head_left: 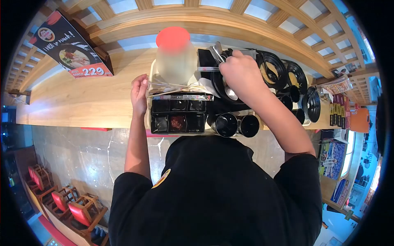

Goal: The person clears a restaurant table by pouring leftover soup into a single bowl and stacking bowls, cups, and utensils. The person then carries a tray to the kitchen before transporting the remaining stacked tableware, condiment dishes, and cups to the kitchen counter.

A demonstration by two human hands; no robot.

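My left hand (140,93) is beside the tray's left rim (149,107), its fingers curled close to the ends of several thin wooden chopsticks (176,87). Whether it grips the rim or a stick, I cannot tell. Over a black bowl (221,89) is my right hand (242,74), closed around a metal spoon (230,94), most of whose handle is hidden by the hand. More metal cutlery (215,52) sticks out just beyond that hand. A large cloudy jar (175,65) with a red lid (173,37) stands between the hands, behind the chopsticks.
Nearest me are a black compartment box (160,123) with red flakes in one section, and black cups (226,125). Stacked black bowls (274,69) with food remains stand at the right. A menu sign (72,49) is at left; a wooden lattice (283,20) borders the counter.
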